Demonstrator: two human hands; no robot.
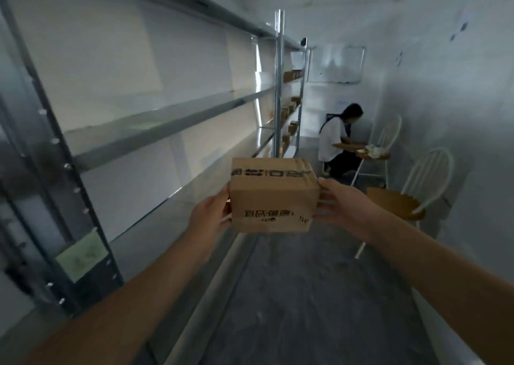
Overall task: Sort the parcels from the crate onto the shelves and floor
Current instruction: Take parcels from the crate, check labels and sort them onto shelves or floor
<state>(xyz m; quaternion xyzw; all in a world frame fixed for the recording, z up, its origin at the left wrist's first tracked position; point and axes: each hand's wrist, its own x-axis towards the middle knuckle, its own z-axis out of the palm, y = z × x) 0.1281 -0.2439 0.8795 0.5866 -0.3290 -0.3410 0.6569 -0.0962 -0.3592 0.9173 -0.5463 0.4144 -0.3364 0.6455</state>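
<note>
A small brown cardboard parcel [274, 195] with dark printed lettering and tape on top is held out in front of me above the aisle floor. My left hand [212, 215] presses its left side and my right hand [343, 204] grips its right side. Metal shelves [167, 125] run along the left, their near levels bare. Farther down, the shelf bays [290, 108] hold several small brown parcels. The crate is out of view.
A grey concrete aisle floor [306, 295] leads forward. On the right stands a white chair with a wooden seat [400, 203]. A person in a white shirt [336, 142] crouches at another chair at the far end. A green label [82, 256] hangs on the near shelf post.
</note>
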